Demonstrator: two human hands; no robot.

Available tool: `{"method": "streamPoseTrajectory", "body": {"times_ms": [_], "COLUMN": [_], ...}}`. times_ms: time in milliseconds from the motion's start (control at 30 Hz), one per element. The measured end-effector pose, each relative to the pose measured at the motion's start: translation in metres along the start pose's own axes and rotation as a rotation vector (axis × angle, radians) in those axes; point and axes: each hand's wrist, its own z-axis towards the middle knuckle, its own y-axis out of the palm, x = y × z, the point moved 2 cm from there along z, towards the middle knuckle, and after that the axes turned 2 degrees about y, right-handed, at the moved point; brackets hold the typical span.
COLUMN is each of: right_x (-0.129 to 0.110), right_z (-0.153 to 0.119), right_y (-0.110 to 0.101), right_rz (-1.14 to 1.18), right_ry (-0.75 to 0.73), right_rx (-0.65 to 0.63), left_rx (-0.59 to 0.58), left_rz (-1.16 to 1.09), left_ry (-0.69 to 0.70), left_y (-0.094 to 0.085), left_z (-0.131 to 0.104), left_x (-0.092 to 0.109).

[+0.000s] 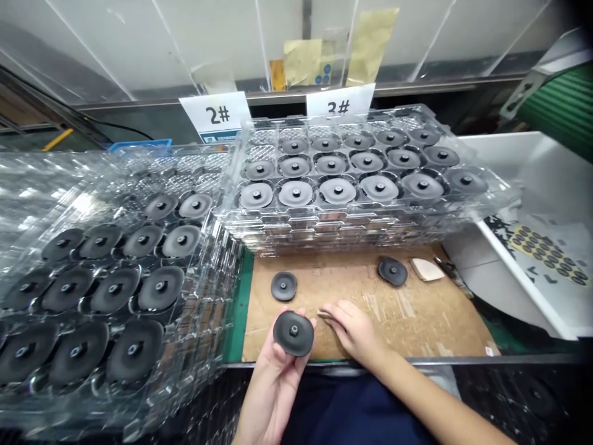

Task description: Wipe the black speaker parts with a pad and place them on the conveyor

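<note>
My left hand (pixel 282 364) is closed around the edge of a black rounded part (pixel 299 343), which has a short post at its centre facing up. To its right, my right hand (pixel 352 327) pinches a small pale, thin piece (pixel 323 314) between thumb and fingers; its kind is too small to make out. A second black rounded part (pixel 284 286) lies on the cardboard (pixel 333 278) just beyond my left hand. Farther right on the cardboard sits another black part (pixel 392 271), somewhat tilted, beside a flat cream-coloured piece (pixel 427 270).
Stacked clear plastic trays (pixel 324 216) stand behind the cardboard, the top one holding several black parts. Another stack of trays (pixel 185 346) with similar parts fills the left side. At right is a white bin (pixel 523 278) holding a yellow sheet of dark rings (pixel 549 254). Paper signs (pixel 215 116) hang behind.
</note>
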Motion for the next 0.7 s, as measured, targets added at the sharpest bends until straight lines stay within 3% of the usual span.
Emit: {"method": "streamPoseTrajectory", "body": {"times_ms": [167,233,333,400,567,633,700], "right_x": [-0.068,-0.100,-0.128,-0.132,-0.132,-0.130,-0.125], "right_z": [0.012,0.012,0.010,0.012,0.014,0.005,-0.008], "right_y": [-0.040,-0.051,-0.056,-0.055,-0.059,-0.065,-0.075], "right_rz": [0.047,0.060,0.086,0.080,0.046,0.121,0.119], "right_ry": [-0.004,-0.115,-0.205,-0.183,-0.269,-0.307,-0.249], "right_rx": [0.061,0.075,-0.062,-0.177,0.023,-0.073,-0.146], "left_rx": [0.002,-0.019,-0.040,-0.029,0.005,-0.003,-0.005], "left_rz": [0.093,0.111,0.139,0.168,0.206,0.211,0.233], "left_ry": [0.042,0.023,-0.009,0.003,-0.014,-0.009,-0.020], "left_y": [0.012,0.017,0.020,0.022,0.034,0.039,0.045], "left_z": [0.004,0.006,0.006,0.005,0.000,-0.003,-0.006], "left_x": [-0.003,-0.007,-0.009,-0.009,-0.006,-0.003,-0.001]}}
